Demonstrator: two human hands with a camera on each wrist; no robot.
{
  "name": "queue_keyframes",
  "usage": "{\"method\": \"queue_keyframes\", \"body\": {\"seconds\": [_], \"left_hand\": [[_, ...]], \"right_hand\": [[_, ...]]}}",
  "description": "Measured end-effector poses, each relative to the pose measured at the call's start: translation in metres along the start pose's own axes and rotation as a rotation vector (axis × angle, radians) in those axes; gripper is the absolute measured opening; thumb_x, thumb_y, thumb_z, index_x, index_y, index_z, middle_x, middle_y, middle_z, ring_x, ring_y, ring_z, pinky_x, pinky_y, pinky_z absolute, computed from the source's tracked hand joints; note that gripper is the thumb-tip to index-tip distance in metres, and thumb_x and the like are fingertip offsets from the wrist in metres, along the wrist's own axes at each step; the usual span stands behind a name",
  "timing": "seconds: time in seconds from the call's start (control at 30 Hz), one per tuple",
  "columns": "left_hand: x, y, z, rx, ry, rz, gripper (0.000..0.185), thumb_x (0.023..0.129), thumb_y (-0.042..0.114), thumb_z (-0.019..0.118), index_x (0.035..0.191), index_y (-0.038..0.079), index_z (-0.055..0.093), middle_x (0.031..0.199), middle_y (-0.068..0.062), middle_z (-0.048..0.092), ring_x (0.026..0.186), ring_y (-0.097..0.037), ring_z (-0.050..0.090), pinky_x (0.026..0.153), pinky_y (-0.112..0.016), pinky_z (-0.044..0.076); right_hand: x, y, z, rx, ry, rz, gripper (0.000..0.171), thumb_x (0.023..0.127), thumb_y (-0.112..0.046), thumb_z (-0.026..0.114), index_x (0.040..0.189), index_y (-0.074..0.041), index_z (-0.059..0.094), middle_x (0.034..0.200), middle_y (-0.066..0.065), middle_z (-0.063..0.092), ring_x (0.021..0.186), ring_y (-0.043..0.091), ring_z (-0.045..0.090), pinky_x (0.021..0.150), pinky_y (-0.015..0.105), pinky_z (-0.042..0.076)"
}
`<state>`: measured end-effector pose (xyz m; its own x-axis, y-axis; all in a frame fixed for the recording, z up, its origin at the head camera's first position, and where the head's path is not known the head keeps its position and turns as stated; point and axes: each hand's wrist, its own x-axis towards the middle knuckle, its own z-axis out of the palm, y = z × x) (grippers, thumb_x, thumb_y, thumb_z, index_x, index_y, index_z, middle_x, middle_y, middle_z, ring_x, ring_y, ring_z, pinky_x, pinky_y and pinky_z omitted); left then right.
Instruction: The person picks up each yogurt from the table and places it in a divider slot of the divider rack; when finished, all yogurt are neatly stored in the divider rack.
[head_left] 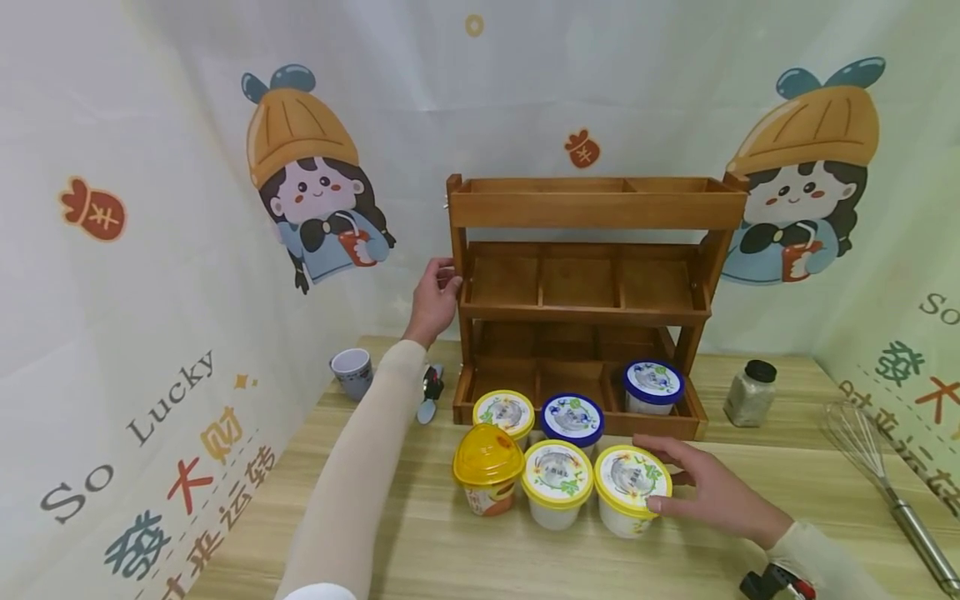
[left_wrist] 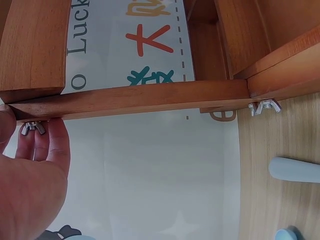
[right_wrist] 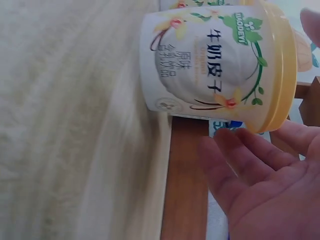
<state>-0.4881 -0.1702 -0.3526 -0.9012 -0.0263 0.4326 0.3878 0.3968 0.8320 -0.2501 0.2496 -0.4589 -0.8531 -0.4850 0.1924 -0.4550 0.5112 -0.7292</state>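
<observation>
Our left hand holds the wooden rack's left post; our right hand, grip wide with straight fingers, touches the yellow-lidded cup on the table.

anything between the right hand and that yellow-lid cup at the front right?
Nothing visible. The right hand lies open right beside the yellow-lid cup, fingertips at its lid rim; the wrist view shows only bare air between the fingers and the cup wall.
</observation>
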Motion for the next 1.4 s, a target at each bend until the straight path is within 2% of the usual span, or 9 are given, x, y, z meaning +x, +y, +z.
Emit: {"method": "queue_keyframes", "body": {"seconds": [0.1,0.17,0.37,0.53,0.67,0.9,1.0,1.23,1.4], "left_hand": [[-0.001,0.0,0.0,0.004,-0.001,-0.004,0.036,0.112,0.019,0.054,0.147,0.014,0.05,0.143,-0.016,0.059,0.136,-0.034,0.055,0.116,-0.053,0.047],[-0.001,0.0,0.001,0.008,-0.005,-0.003,0.036,0.112,0.019,0.054,0.147,0.013,0.05,0.143,-0.016,0.06,0.136,-0.033,0.056,0.116,-0.052,0.047],[-0.001,0.002,0.001,0.008,-0.001,0.02,0.035,0.111,0.018,0.054,0.146,0.012,0.051,0.141,-0.018,0.06,0.134,-0.036,0.056,0.115,-0.054,0.047],[-0.001,0.002,0.001,0.008,0.0,0.016,0.035,0.112,0.018,0.054,0.146,0.013,0.051,0.141,-0.017,0.06,0.135,-0.035,0.056,0.116,-0.055,0.047],[0.0,0.001,0.001,0.007,0.001,0.018,0.034,0.112,0.018,0.053,0.146,0.013,0.05,0.141,-0.017,0.06,0.135,-0.035,0.056,0.116,-0.055,0.047],[0.001,-0.001,0.001,0.02,0.002,0.033,0.034,0.112,0.018,0.053,0.146,0.012,0.05,0.141,-0.017,0.06,0.134,-0.035,0.056,0.116,-0.054,0.046],[0.0,-0.001,0.001,0.021,0.004,0.039,0.034,0.112,0.018,0.053,0.145,0.012,0.05,0.14,-0.018,0.06,0.134,-0.036,0.056,0.116,-0.055,0.046],[-0.001,0.0,0.001,0.015,0.0,0.022,0.034,0.112,0.017,0.053,0.145,0.012,0.05,0.14,-0.018,0.059,0.134,-0.036,0.056,0.116,-0.055,0.046],[-0.001,0.002,0.002,0.006,0.005,0.01,0.034,0.112,0.017,0.054,0.145,0.012,0.05,0.141,-0.018,0.059,0.135,-0.036,0.055,0.117,-0.055,0.046]], "right_hand": [[-0.003,0.004,0.002,0.065,-0.042,0.011,0.082,0.091,-0.024,0.084,0.158,0.0,0.042,0.154,0.022,0.054,0.126,-0.001,0.058,0.092,0.028,0.059],[-0.004,0.005,0.003,0.095,-0.057,0.02,0.086,0.089,-0.022,0.086,0.158,0.001,0.039,0.154,0.024,0.053,0.124,-0.007,0.056,0.092,0.027,0.059],[-0.003,0.003,0.002,0.099,-0.053,0.02,0.091,0.086,-0.023,0.089,0.157,0.002,0.039,0.153,0.025,0.054,0.123,-0.004,0.057,0.091,0.026,0.059],[-0.001,0.001,0.001,0.117,-0.058,0.032,0.091,0.085,-0.023,0.089,0.157,0.003,0.039,0.152,0.026,0.054,0.121,-0.008,0.057,0.089,0.026,0.059],[-0.002,0.001,0.001,0.123,-0.043,0.01,0.089,0.084,-0.02,0.089,0.156,0.003,0.041,0.15,0.026,0.056,0.12,-0.007,0.058,0.088,0.026,0.06],[-0.002,-0.002,-0.007,0.056,0.02,-0.009,0.087,0.083,-0.02,0.091,0.155,0.0,0.045,0.149,0.024,0.058,0.121,-0.006,0.057,0.088,0.026,0.06],[-0.001,-0.006,-0.012,0.019,0.053,-0.015,0.087,0.083,-0.022,0.091,0.155,-0.003,0.046,0.151,0.024,0.056,0.122,-0.004,0.057,0.089,0.027,0.06],[0.005,-0.015,-0.021,-0.04,0.133,0.014,0.089,0.084,-0.027,0.091,0.157,-0.006,0.045,0.155,0.02,0.054,0.129,0.027,0.06,0.092,0.028,0.058],[0.01,-0.024,-0.029,-0.044,0.166,0.006,0.089,0.086,-0.024,0.09,0.158,-0.004,0.042,0.152,0.022,0.055,0.126,0.036,0.063,0.093,0.025,0.057]]}}
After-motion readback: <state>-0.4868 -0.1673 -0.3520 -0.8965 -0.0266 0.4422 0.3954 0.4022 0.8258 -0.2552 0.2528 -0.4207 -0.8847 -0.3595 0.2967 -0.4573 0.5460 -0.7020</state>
